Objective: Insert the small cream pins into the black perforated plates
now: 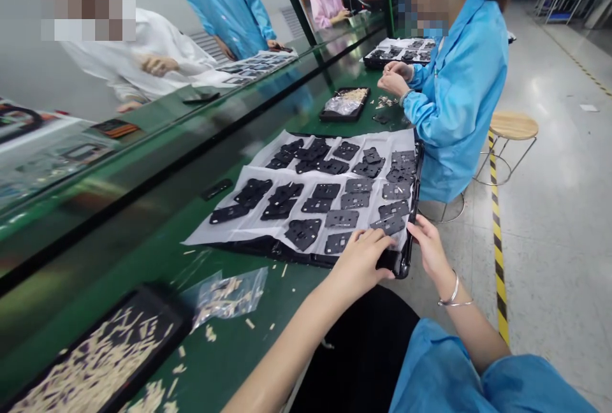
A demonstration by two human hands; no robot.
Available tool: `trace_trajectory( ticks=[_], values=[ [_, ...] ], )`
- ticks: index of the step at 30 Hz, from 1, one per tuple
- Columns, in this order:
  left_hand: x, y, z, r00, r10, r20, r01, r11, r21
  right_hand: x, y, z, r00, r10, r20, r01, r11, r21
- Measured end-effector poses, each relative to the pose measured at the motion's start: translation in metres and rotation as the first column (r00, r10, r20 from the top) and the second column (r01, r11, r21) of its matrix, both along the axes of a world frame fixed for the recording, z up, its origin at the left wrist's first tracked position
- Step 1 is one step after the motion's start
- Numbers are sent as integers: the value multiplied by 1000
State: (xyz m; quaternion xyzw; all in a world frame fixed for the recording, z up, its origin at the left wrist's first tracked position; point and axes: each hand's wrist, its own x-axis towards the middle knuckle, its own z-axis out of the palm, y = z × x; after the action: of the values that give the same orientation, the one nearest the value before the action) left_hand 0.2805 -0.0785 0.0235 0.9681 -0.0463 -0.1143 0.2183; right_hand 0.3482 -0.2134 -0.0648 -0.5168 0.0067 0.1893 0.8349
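Observation:
A black tray [406, 260] holds white lining paper [243, 225] with several piles of flat black plates [342, 218] set out in rows. My left hand [363, 257] reaches over the tray's near right corner. Its fingers are stretched over the black plates there, and the thumb lies lower, by the front rim. What the fingertips touch is partly hidden. At the tray's right side, my right hand [429, 247] grips the rim between thumb and fingers. A silver bangle circles the right wrist.
A black bin [157, 295] of small pale strips stands at lower left, beside a clear bag [232, 295] of strips. Loose strips lie on the green bench [229, 362]. A co-worker in blue [459, 94] sits beyond the tray, near a wooden stool [514, 126].

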Motion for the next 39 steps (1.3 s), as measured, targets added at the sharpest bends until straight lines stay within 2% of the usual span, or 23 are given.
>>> trace_trajectory(
  ticks=[5, 8, 11, 16, 23, 27, 31, 35, 39],
  values=[
    [8, 11, 8, 998, -16, -68, 5, 988, -156, 0, -1, -3, 1000, 4, -5, -4, 1000, -18],
    [20, 18, 10, 998, 56, -30, -62, 970, -234, 1, -2, -3, 1000, 15, -3, -15, 999, -31],
    [36, 20, 4, 988, 147, 38, -132, 956, -264, 2, -2, -1, 1000, 27, 2, -27, 999, -40],
    [49, 14, -12, 980, 193, 50, -174, 950, -259, 5, -2, 1, 999, 47, 1, -47, 998, -44],
    [65, 16, -9, 987, 160, 26, -143, 935, -325, 3, -1, 2, 999, 51, -15, -52, 998, -46],
    [79, 18, -13, 983, 169, 66, -143, 945, -294, 2, -2, 6, 998, 64, -8, -65, 997, -52],
    [79, 21, -16, 989, 143, 34, -131, 963, -234, 2, -3, 9, 996, 89, -12, -89, 994, -57],
    [79, 23, -7, 996, 85, -9, -85, 974, -211, 2, -1, 10, 995, 96, -27, -97, 994, -45],
    [98, 30, 2, 999, 29, 31, -23, 980, -197, 5, -1, 11, 994, 101, -28, -102, 994, -32]
  ],
)
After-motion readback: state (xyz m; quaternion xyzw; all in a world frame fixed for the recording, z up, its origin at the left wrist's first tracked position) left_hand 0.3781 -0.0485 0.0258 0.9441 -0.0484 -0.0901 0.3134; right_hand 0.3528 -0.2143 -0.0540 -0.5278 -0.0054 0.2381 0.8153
